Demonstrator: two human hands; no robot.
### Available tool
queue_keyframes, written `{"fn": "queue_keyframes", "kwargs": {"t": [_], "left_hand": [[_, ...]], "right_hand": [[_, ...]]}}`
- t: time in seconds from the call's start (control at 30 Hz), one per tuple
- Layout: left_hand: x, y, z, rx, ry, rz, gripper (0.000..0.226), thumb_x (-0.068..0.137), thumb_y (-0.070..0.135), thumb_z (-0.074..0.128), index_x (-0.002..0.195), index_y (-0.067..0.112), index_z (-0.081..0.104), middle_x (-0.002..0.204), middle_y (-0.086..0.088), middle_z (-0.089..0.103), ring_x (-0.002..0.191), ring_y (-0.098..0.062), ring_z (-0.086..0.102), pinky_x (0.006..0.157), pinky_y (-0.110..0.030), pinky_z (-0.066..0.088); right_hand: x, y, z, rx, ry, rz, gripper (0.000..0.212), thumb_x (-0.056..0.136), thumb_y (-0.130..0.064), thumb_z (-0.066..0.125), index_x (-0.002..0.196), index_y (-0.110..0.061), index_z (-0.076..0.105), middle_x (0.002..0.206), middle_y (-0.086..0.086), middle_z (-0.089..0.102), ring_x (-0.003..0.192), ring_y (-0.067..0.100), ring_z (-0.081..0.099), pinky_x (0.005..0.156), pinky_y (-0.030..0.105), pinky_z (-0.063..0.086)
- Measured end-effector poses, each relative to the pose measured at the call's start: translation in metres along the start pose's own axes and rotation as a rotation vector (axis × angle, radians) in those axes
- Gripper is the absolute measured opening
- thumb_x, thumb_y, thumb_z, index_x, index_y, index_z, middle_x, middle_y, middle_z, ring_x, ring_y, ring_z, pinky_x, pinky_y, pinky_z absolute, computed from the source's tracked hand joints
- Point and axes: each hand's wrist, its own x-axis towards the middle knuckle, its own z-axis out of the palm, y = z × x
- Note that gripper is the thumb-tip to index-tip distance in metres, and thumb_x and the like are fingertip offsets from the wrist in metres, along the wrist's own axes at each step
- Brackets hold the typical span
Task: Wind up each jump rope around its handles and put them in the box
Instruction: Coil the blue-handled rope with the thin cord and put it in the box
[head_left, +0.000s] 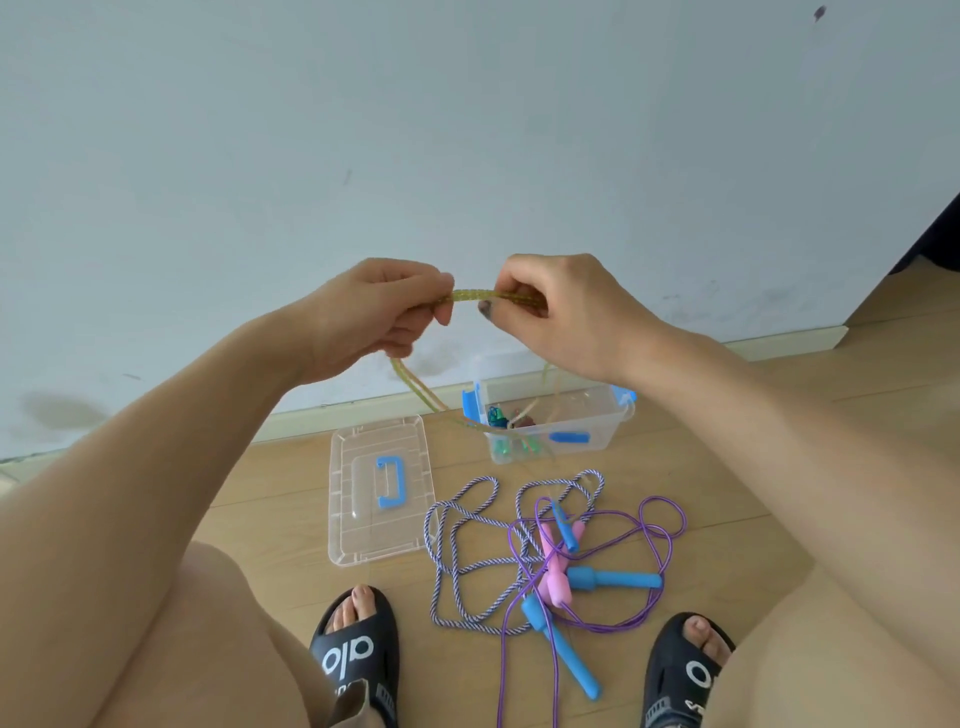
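Observation:
A yellow-green jump rope (475, 295) stretches between my two raised hands. My left hand (379, 312) grips one side and my right hand (556, 306) pinches the other. The rope's loops hang down toward the clear box (597, 415) with blue latches by the wall; wound items lie inside it. On the floor lies a tangle: a purple-and-white twisted rope (457, 525), a thin purple rope (660, 525), blue handles (613, 578), and pink handles (553, 571).
The box's clear lid (363, 519) with a blue handle lies flat on the wooden floor, left of the tangle. My feet in black slides (356, 654) flank the ropes. A pale wall with a skirting board stands just behind the box.

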Motion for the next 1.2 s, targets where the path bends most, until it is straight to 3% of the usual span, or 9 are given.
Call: {"fn": "queue_keyframes", "kwargs": {"t": [0.07, 0.2, 0.3, 0.4, 0.47, 0.6, 0.73, 0.83, 1.2], "left_hand": [[-0.001, -0.005, -0.008, 0.092, 0.028, 0.003, 0.035, 0.103, 0.028, 0.049, 0.078, 0.006, 0.059, 0.056, 0.005, 0.026, 0.054, -0.016, 0.020, 0.050, -0.022, 0.023], [-0.002, -0.022, -0.027, 0.251, 0.167, -0.026, 0.036, 0.101, 0.031, 0.052, 0.079, 0.005, 0.064, 0.057, 0.002, 0.046, 0.056, -0.016, 0.039, 0.060, -0.027, 0.036], [0.000, -0.031, -0.037, 0.391, 0.244, -0.064, 0.034, 0.100, 0.032, 0.051, 0.080, 0.008, 0.065, 0.064, 0.000, 0.060, 0.061, -0.015, 0.054, 0.066, -0.026, 0.043], [-0.001, -0.035, -0.037, 0.502, 0.208, -0.126, 0.035, 0.099, 0.034, 0.051, 0.077, 0.009, 0.064, 0.064, 0.000, 0.062, 0.060, -0.015, 0.057, 0.070, -0.028, 0.047], [-0.003, -0.032, -0.032, 0.439, 0.125, -0.153, 0.036, 0.101, 0.034, 0.049, 0.083, 0.006, 0.064, 0.069, -0.005, 0.063, 0.063, -0.019, 0.058, 0.074, -0.032, 0.050], [-0.007, -0.019, -0.016, 0.049, -0.083, -0.161, 0.040, 0.103, 0.038, 0.043, 0.107, 0.004, 0.063, 0.085, -0.011, 0.066, 0.075, -0.026, 0.059, 0.082, -0.037, 0.052], [-0.005, -0.010, -0.003, 0.000, -0.121, -0.070, 0.021, 0.102, 0.022, 0.049, 0.092, 0.008, 0.062, 0.074, -0.007, 0.056, 0.064, -0.020, 0.049, 0.068, -0.029, 0.049], [-0.006, -0.011, -0.009, 0.022, -0.086, -0.071, 0.020, 0.100, 0.018, 0.051, 0.085, 0.009, 0.060, 0.065, -0.003, 0.048, 0.056, -0.016, 0.039, 0.058, -0.025, 0.040], [-0.009, -0.018, -0.021, 0.014, -0.134, -0.106, 0.033, 0.099, 0.017, 0.052, 0.067, 0.015, 0.060, 0.066, -0.001, 0.048, 0.061, -0.016, 0.044, 0.072, -0.032, 0.042]], "right_hand": [[-0.001, 0.007, -0.003, -0.028, -0.070, 0.030, 0.028, 0.097, -0.036, 0.058, 0.079, -0.015, 0.062, 0.059, -0.005, 0.049, 0.053, 0.011, 0.038, 0.051, 0.021, 0.031], [-0.003, 0.017, -0.008, -0.021, -0.134, 0.109, 0.028, 0.099, -0.036, 0.055, 0.082, -0.018, 0.067, 0.067, 0.005, 0.061, 0.059, 0.020, 0.048, 0.058, 0.033, 0.040], [-0.003, 0.015, -0.009, 0.068, -0.109, 0.148, 0.026, 0.099, -0.033, 0.055, 0.081, -0.021, 0.069, 0.063, 0.000, 0.062, 0.053, 0.009, 0.048, 0.054, 0.024, 0.037], [-0.002, 0.010, -0.005, 0.189, -0.090, 0.199, 0.026, 0.098, -0.031, 0.057, 0.079, -0.017, 0.069, 0.058, -0.003, 0.058, 0.053, 0.011, 0.046, 0.054, 0.023, 0.038], [-0.002, 0.006, -0.001, 0.292, -0.075, 0.240, 0.027, 0.099, -0.029, 0.056, 0.078, -0.014, 0.067, 0.055, -0.007, 0.053, 0.048, 0.009, 0.043, 0.050, 0.021, 0.036], [-0.001, -0.002, 0.004, 0.442, -0.083, 0.269, 0.028, 0.101, -0.026, 0.055, 0.080, -0.009, 0.065, 0.054, -0.005, 0.049, 0.042, 0.010, 0.036, 0.042, 0.020, 0.031], [-0.001, -0.005, 0.007, 0.420, -0.117, 0.244, 0.028, 0.101, -0.027, 0.055, 0.083, -0.008, 0.066, 0.054, -0.005, 0.051, 0.043, 0.010, 0.036, 0.043, 0.020, 0.032], [-0.001, -0.004, 0.005, 0.392, -0.140, 0.227, 0.028, 0.100, -0.028, 0.057, 0.084, -0.007, 0.067, 0.056, -0.003, 0.054, 0.043, 0.009, 0.038, 0.044, 0.017, 0.033], [0.001, -0.003, 0.001, 0.409, -0.167, 0.241, 0.029, 0.099, -0.029, 0.059, 0.081, -0.008, 0.064, 0.057, 0.000, 0.054, 0.040, 0.007, 0.038, 0.042, 0.017, 0.033]]}}
